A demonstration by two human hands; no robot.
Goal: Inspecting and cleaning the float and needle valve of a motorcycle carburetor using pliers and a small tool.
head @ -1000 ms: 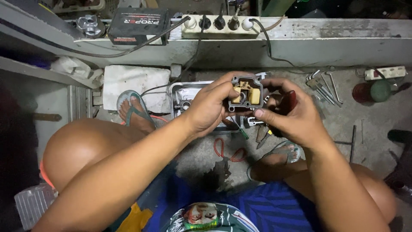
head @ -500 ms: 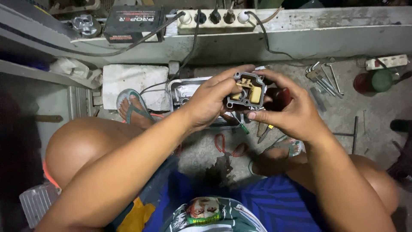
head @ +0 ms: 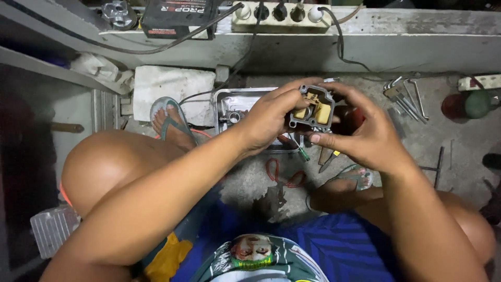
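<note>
I hold a small grey metal carburetor body [head: 312,108] with yellow floats showing in its open side, up in front of me. My left hand [head: 266,119] grips its left side with fingers curled over the top edge. My right hand [head: 365,130] cups its right side, thumb under the lower edge and fingers arched above. Below the hands lies a metal tray [head: 229,102] with small parts in it. A green-handled screwdriver [head: 301,152] and a red rubber ring [head: 284,175] lie on the concrete floor beneath.
I squat with both knees up, feet in flip-flops [head: 169,121]. A set of hex keys [head: 402,94] lies at right. A power strip [head: 282,14] and a black box [head: 180,15] sit on the ledge ahead. A white block [head: 175,89] stands beside the tray.
Both hands and the carburetor body have stayed together, turning it slightly; the view has shifted a little downward.
</note>
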